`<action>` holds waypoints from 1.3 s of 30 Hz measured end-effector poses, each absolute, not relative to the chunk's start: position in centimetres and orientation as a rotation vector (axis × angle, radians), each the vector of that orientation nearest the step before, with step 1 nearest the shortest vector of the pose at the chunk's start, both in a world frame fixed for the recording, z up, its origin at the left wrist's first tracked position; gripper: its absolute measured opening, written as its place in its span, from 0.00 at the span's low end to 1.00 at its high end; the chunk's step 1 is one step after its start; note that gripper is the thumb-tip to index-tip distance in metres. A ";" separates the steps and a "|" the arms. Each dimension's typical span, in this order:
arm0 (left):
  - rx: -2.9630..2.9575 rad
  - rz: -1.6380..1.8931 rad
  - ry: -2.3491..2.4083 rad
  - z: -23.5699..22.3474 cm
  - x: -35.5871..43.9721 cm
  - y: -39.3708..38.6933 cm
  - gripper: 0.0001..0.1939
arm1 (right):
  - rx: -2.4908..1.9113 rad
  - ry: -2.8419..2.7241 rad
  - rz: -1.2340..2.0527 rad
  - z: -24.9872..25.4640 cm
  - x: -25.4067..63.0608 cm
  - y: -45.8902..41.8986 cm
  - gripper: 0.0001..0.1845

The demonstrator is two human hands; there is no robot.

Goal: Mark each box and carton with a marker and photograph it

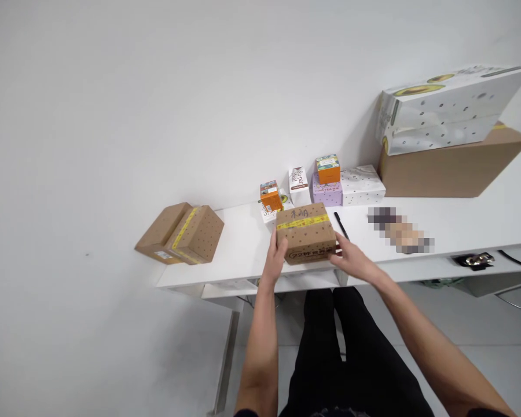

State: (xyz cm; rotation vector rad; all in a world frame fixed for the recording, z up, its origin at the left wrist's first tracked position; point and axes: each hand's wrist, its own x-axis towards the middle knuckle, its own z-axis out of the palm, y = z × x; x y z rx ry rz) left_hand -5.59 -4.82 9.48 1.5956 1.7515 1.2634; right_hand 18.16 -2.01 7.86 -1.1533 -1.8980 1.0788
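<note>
A brown cardboard box with yellow tape across its top and dark handwriting is gripped between my two hands near the front edge of the white table. My left hand presses against its left side, thumb on the front face. On the right side, my right hand holds the lower corner, its fingers partly hidden by the box. Just behind the box's right edge lies a black pen. A small orange box rests on a white carton behind the held box.
Two brown boxes stand at the table's left end. Along the wall are a white carton, a purple box under an orange-and-green box, and a white dotted box. A large avocado-print carton tops a brown box at right.
</note>
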 end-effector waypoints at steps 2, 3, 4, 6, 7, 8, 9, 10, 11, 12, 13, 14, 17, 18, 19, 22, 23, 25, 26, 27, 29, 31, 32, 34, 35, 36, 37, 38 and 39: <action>1.578 1.227 1.751 9.3 -6.5 -8.4 0.44 | -1.088 -1.884 1.124 7.7 15.5 -3.5 0.32; 1.526 1.237 1.834 9.2 -7.1 -10.3 0.47 | -1.048 -1.896 1.147 7.5 14.3 -4.0 0.32; 1.467 1.225 1.945 9.2 -7.9 -12.1 0.47 | -0.999 -1.925 1.172 7.4 13.1 -4.2 0.31; 1.418 1.260 2.138 9.1 -9.6 -14.9 0.49 | -0.872 -2.002 1.212 7.3 10.3 -4.1 0.32; 1.400 1.265 2.228 9.0 -10.5 -15.8 0.48 | -0.813 -2.040 1.218 7.3 8.7 -3.6 0.32; 1.383 1.265 2.307 9.0 -11.4 -16.2 0.48 | -0.763 -2.072 1.217 7.4 6.9 -2.9 0.31; 1.361 1.254 2.376 9.0 -12.1 -16.3 0.46 | -0.720 -2.096 1.222 7.5 5.1 -2.2 0.29; 1.333 1.233 2.436 9.0 -12.8 -16.0 0.45 | -0.720 -2.106 1.209 7.6 3.3 -1.4 0.26; 1.307 1.207 2.490 9.1 -13.4 -15.3 0.43 | -0.763 -2.086 1.159 7.5 1.7 -0.7 0.24; 1.285 1.176 2.541 9.2 -13.9 -14.4 0.42 | -0.809 -2.061 1.094 7.3 0.4 -0.1 0.25; 1.270 1.143 2.592 9.3 -14.3 -13.2 0.42 | -0.848 -2.030 1.031 6.9 -0.6 0.4 0.25; 1.261 1.109 2.643 9.4 -14.7 -11.9 0.41 | -0.879 -1.995 0.981 6.4 -1.1 0.6 0.26; 1.260 1.043 2.731 9.8 -15.3 -7.4 0.41 | -0.940 -1.926 0.962 3.8 0.0 0.7 0.23; 1.261 1.028 2.734 9.9 -15.4 -5.9 0.41 | -0.976 -1.905 0.977 2.8 1.1 0.6 0.22; 1.257 1.014 2.733 9.9 -15.3 -4.3 0.41 | -1.019 -1.880 0.992 2.0 2.2 0.5 0.20; 1.259 0.987 2.717 9.8 -14.6 -0.2 0.42 | -1.134 -1.780 1.038 0.4 5.2 0.3 0.17; 1.264 0.988 2.711 9.7 -14.3 0.9 0.42 | -1.156 -1.755 1.053 0.3 5.8 0.4 0.17; 1.273 0.997 2.703 9.5 -13.7 2.9 0.41 | -1.171 -1.765 1.048 0.4 5.9 1.2 0.17; 1.280 1.005 2.697 9.5 -13.6 3.8 0.41 | -1.162 -1.797 1.021 0.6 5.6 1.8 0.18; 1.291 1.010 2.689 9.4 -13.5 4.5 0.41 | -1.138 -1.845 0.983 0.8 5.0 2.6 0.19; 1.310 1.018 2.671 9.4 -13.7 5.9 0.41 | -1.073 -1.961 0.896 1.3 3.5 4.6 0.21; 1.324 1.018 2.628 9.4 -14.2 6.9 0.42 | -1.046 -2.064 0.842 1.6 1.9 6.4 0.24; 1.335 1.012 2.595 9.4 -14.6 7.3 0.43 | -1.065 -2.100 0.835 1.7 1.2 7.2 0.26; 1.402 0.982 2.503 9.5 -15.5 7.4 0.45 | -1.129 -2.141 0.840 1.5 0.3 8.2 0.28; 1.463 0.963 2.460 9.7 -16.2 7.2 0.46 | -1.151 -2.149 0.840 1.3 0.1 8.4 0.28; 1.533 0.945 2.439 10.0 -17.0 6.7 0.46 | -1.157 -2.147 0.833 1.0 0.2 8.4 0.28; 1.596 0.930 2.456 10.4 -18.0 5.9 0.44 | -1.152 -2.132 0.820 0.6 0.5 8.3 0.28; 1.650 0.919 2.508 10.9 -19.2 4.8 0.42 | -1.140 -2.107 0.805 0.2 0.8 8.0 0.27; 1.666 0.908 2.616 11.4 -20.6 3.6 0.39 | -1.129 -2.071 0.792 -0.3 1.3 7.7 0.26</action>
